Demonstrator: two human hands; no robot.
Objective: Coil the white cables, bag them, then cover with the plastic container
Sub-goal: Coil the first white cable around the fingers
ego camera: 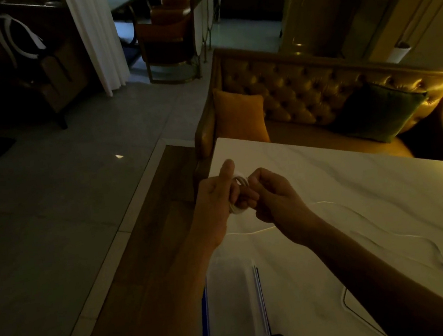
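Observation:
My left hand [216, 205] holds a small coil of white cable [240, 182] wound around its fingers, with the index finger pointing up. Close against it, my right hand [275, 200] pinches the same cable. The loose end of the cable [254, 231] trails under my right wrist and across the white table [357, 183]. A second thin white cable [421, 243] lies loose on the table to the right. A clear plastic zip bag [232, 301] with blue edge strips lies flat near the front edge. The corner of a clear plastic container [348, 303] shows beside my right forearm.
A tufted gold sofa [303, 92] with an orange cushion [238, 114] and a dark green cushion [382, 112] stands behind the table. The table's left edge drops to a wood and tile floor [76, 187]. Chairs and another table stand far back.

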